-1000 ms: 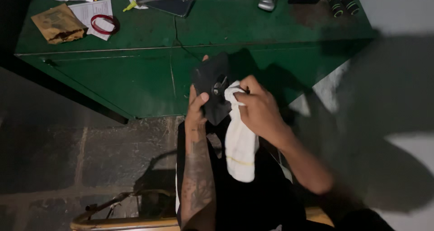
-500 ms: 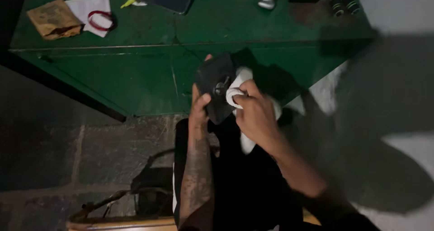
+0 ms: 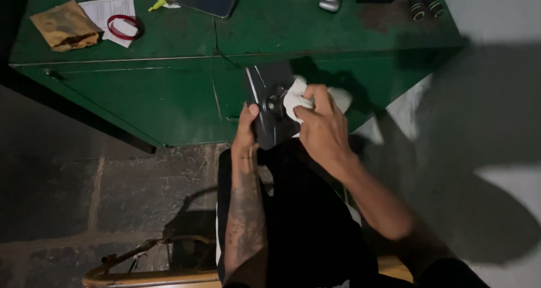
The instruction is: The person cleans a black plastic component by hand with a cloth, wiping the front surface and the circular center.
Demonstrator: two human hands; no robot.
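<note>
Center frame: left hand (image 3: 246,131) grip closed on black gadget (image 3: 269,105); right hand (image 3: 321,131) grip presses white cloth (image 3: 297,98) against it, before green surface (image 3: 282,29).

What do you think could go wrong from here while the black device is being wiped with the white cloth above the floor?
The left hand holds the black device only by one edge, out past the green cabinet and over a hard stone floor; pressure from the right hand could perhaps twist it loose. The bunched white cloth sits right at the round fitting and might snag on it. The dim light may also hide spots that remain dirty.
</note>
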